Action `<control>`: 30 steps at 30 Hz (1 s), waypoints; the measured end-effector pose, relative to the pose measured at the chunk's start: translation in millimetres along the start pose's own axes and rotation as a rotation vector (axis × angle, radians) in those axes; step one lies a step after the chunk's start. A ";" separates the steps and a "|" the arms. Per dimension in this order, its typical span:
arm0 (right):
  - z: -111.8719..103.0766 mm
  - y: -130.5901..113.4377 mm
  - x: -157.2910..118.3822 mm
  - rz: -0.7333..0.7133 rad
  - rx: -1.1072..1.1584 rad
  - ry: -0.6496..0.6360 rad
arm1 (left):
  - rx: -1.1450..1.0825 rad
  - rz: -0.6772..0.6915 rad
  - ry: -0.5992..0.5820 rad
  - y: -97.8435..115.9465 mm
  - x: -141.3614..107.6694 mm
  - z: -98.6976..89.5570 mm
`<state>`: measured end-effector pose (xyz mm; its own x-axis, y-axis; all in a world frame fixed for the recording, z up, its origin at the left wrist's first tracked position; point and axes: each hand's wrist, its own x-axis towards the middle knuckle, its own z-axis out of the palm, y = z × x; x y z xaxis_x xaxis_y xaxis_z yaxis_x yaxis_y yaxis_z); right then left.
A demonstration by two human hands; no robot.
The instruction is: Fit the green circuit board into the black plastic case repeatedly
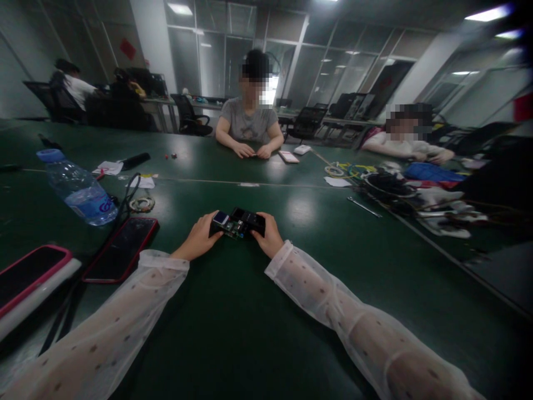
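Over the green table, my left hand [199, 239] is closed on the left end of a small electronic device, where a grey-blue screen [221, 217] faces up. A bare circuit board [236, 228] with small parts shows between the hands. My right hand [270, 236] grips a black plastic case [252, 220] by its right end, fingers behind and thumb in front. Board and case meet or overlap in the middle; whether they are joined I cannot tell. Sheer white dotted sleeves cover both forearms.
Left of my hands are a red-edged phone [122, 250], a pink-edged phone [33, 272], a tilted water bottle [79, 189] and a dark cable [129, 194]. Tweezers [364, 206] and a heap of cables [391, 186] are at right. Two people [252, 119] sit across the table.
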<state>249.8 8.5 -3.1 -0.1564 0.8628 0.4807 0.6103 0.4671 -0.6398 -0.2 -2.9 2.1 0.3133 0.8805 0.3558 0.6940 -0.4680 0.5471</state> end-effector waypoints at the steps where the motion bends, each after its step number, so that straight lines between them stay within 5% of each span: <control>1: 0.0 0.1 -0.2 0.004 0.000 -0.002 | 0.001 0.003 0.001 -0.7 0.2 0.2; 21: 0.0 2.2 -0.4 0.017 0.018 0.097 | -0.093 -0.049 -0.025 10.1 -0.7 -7.7; 30: -10.3 -27.1 -5.6 -0.060 0.128 0.192 | -0.108 -0.022 -0.017 5.4 0.8 -2.8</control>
<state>242.1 -10.9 17.7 -0.0316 0.7860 0.6174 0.4993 0.5476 -0.6715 2.1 -4.9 7.5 0.3107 0.8911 0.3306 0.6272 -0.4536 0.6331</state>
